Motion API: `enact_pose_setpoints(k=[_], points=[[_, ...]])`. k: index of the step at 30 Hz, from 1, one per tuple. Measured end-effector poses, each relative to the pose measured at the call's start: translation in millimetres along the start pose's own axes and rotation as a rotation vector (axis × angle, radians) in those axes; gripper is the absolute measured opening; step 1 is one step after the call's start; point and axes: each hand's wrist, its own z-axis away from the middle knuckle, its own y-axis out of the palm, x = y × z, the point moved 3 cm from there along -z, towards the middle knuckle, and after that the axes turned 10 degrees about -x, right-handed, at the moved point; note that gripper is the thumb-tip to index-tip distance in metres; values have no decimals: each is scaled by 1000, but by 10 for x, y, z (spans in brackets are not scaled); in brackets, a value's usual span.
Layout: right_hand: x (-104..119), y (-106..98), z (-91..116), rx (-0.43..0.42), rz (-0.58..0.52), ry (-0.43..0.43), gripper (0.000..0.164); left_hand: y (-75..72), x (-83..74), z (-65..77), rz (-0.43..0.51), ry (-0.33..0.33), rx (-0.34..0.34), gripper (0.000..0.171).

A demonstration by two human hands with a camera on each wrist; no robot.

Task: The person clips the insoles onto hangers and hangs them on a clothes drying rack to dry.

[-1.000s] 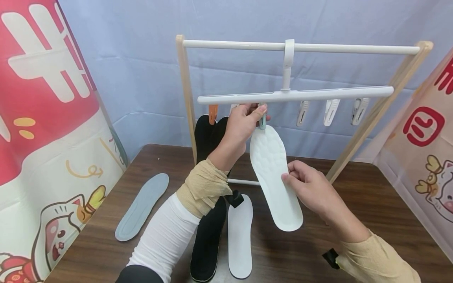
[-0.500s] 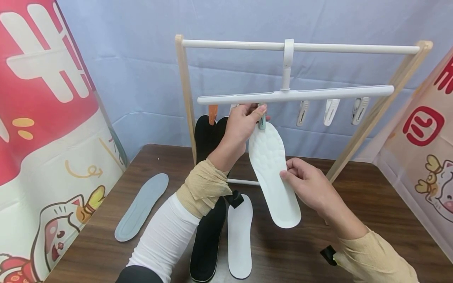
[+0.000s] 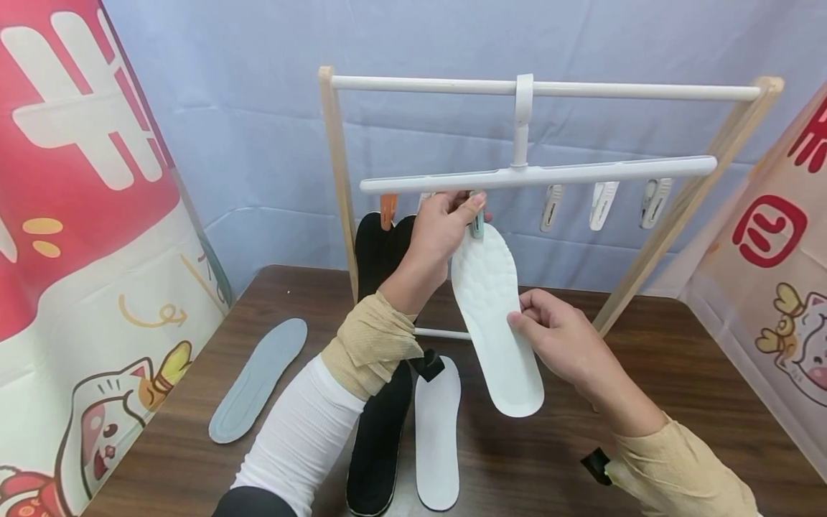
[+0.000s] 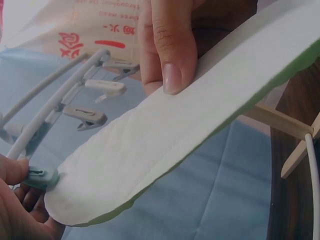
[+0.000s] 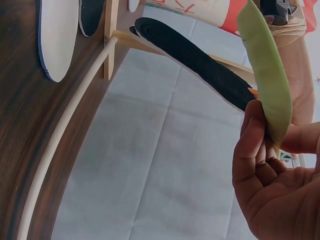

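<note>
My left hand (image 3: 446, 226) pinches a teal clothes clip (image 3: 477, 225) under the white hanger bar. The clip's tip overlaps the upper end of a white insole (image 3: 496, 323), which hangs at a slant; its underside shows pale green in the right wrist view. With thumb and fingers, my right hand (image 3: 562, 334) pinches the insole's right edge about midway down. Left of my left hand hangs a black insole pair (image 3: 373, 248) under an orange clip (image 3: 388, 211), partly hidden by my forearm.
The hanger (image 3: 607, 169) hooks over a wooden rack's white rod (image 3: 413, 85), with several free clips (image 3: 604, 205) on its right half. On the table lie a grey-blue insole (image 3: 258, 380), a black insole (image 3: 377, 452) and another white insole (image 3: 438, 438). Patterned cloths stand at both sides.
The white insole has shifted slightly left and up, its lower end swinging left, and my right hand has moved left with it. My left hand stays at the teal clip.
</note>
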Motion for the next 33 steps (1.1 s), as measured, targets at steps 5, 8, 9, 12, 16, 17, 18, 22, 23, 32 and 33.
enact_pose_setpoints(k=[5, 8, 9, 12, 16, 17, 18, 22, 23, 32, 33], points=[[2, 19, 0, 2, -2, 7, 22, 1, 3, -4, 8, -1, 8, 28], [-8, 23, -4, 2, -4, 7, 23, 3, 3, -5, 1, 7, 18, 28], [-10, 23, -5, 0, -6, 7, 24, 3, 3, -6, -2, 10, 21, 28], [-15, 22, -8, -1, -7, 5, 25, 8, 4, -10, -10, 23, 20, 28], [-18, 25, -11, 7, -6, 11, 26, 16, 10, -18, -10, 31, 13, 27], [-19, 26, -13, 8, -6, 12, 26, 16, 11, -19, -12, 34, 11, 27], [-18, 27, -14, 7, -6, 13, 26, 16, 13, -21, -9, 36, 9, 27], [-18, 33, -19, 8, -2, 22, 27, 10, 18, -23, -10, 35, 10, 27], [-18, 35, -20, 8, -1, 25, 28, 8, 19, -22, -11, 32, 11, 27], [-42, 69, -36, 13, -14, 31, 27, -4, 48, -18, 3, 8, 26, 29], [-47, 73, -39, 15, -14, 30, 27, -5, 51, -15, 2, 9, 26, 30]])
